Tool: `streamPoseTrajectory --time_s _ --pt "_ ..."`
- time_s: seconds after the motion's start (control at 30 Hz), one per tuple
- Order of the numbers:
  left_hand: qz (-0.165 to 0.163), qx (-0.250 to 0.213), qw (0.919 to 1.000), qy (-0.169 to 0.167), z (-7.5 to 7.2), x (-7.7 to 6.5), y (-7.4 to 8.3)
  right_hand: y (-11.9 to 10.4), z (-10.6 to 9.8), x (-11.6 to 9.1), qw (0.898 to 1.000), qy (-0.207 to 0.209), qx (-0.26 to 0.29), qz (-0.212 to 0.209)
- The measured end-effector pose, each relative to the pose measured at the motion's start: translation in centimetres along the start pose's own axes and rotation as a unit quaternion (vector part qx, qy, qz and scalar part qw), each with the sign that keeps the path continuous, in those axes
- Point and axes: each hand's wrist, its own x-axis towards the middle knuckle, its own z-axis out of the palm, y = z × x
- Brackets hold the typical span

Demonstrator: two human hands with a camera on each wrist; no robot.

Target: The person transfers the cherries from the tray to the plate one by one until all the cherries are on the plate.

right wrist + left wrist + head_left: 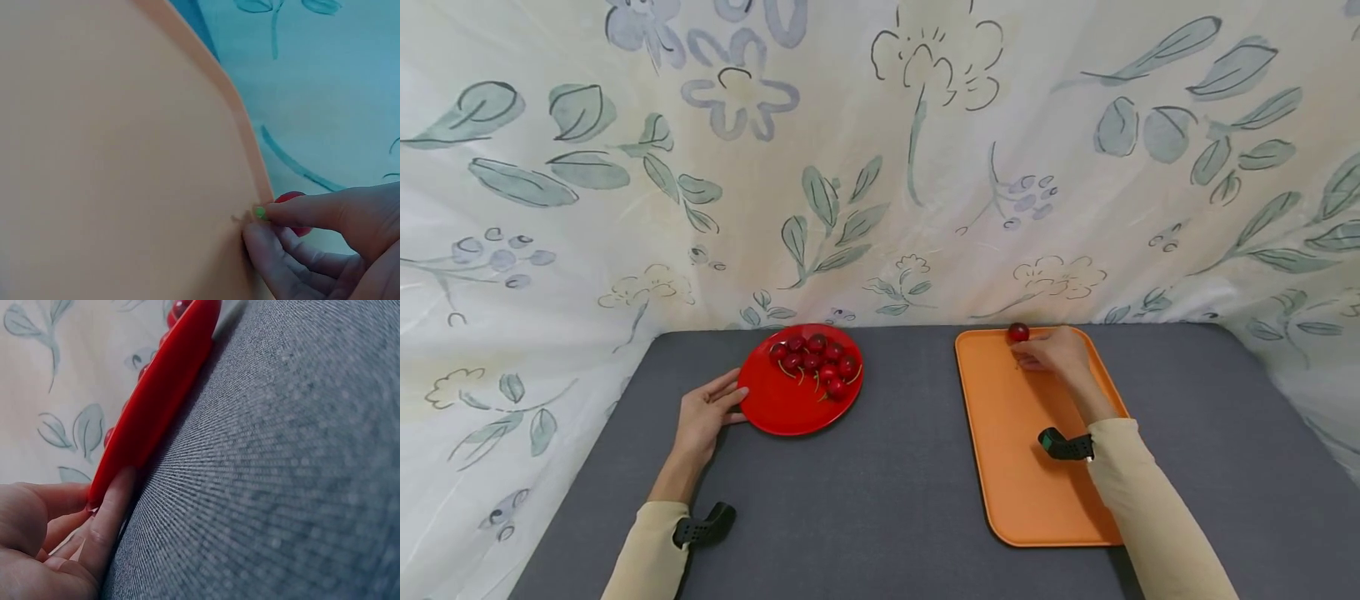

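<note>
My left hand [706, 414] grips the near-left rim of a round red plate [782, 412], the rim held between thumb and fingers. On the far half of the plate lies a cluster of several dark red cherries [812, 360], some with thin stems. My right hand [1060, 354] is over the far end of an orange tray [1011, 450], its thumb and fingertips pinching a single cherry [1018, 332] by the stem. That cherry overlaps the tray's far rim. In the right wrist view, a green bit of stem [260, 212] pokes out between the fingertips, and the fingers partly hide the cherry [292, 199].
Dark grey cloth [895, 467] covers the table, with a stretch of it between plate and tray. A patterned curtain [850, 167] rises right behind the table's far edge, close to plate and tray.
</note>
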Motion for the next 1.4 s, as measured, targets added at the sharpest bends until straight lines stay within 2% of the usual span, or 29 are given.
streamPoseTrajectory --time_s 0.13,0.27,0.4,0.53,0.73,0.87,1.13,1.4 --pt "0.008 -0.006 0.9999 -0.006 -0.1 -0.1 -0.1 -0.6 -0.2 -0.7 0.999 -0.009 0.041 -0.003" --pt "0.014 -0.007 0.9998 -0.010 -0.1 -0.1 -0.1 -1.5 -0.1 -1.5 0.996 -0.041 0.067 -0.048" --pt "0.015 -0.004 0.9999 -0.006 0.0 -0.2 -0.2 -2.6 0.6 -2.2 0.985 -0.081 0.119 -0.094" --pt "0.008 -0.001 1.0000 -0.003 0.0 -0.1 -0.1 -3.5 1.9 -2.4 0.973 -0.097 0.177 -0.112" --pt "0.008 -0.002 1.0000 0.001 0.1 0.2 -0.1 -5.1 4.4 -2.7 0.972 -0.097 0.185 -0.104" --pt "0.011 -0.003 0.9999 -0.004 0.0 0.3 0.1 -6.3 6.6 -3.3 0.972 -0.113 0.180 -0.101" --pt "0.001 -0.003 1.0000 0.002 -0.2 0.1 0.1 -8.2 11.4 -4.9 0.962 -0.148 0.205 -0.107" --pt "-0.004 -0.001 1.0000 0.003 -0.1 0.1 0.1 -9.8 15.4 -7.3 0.953 -0.156 0.230 -0.118"
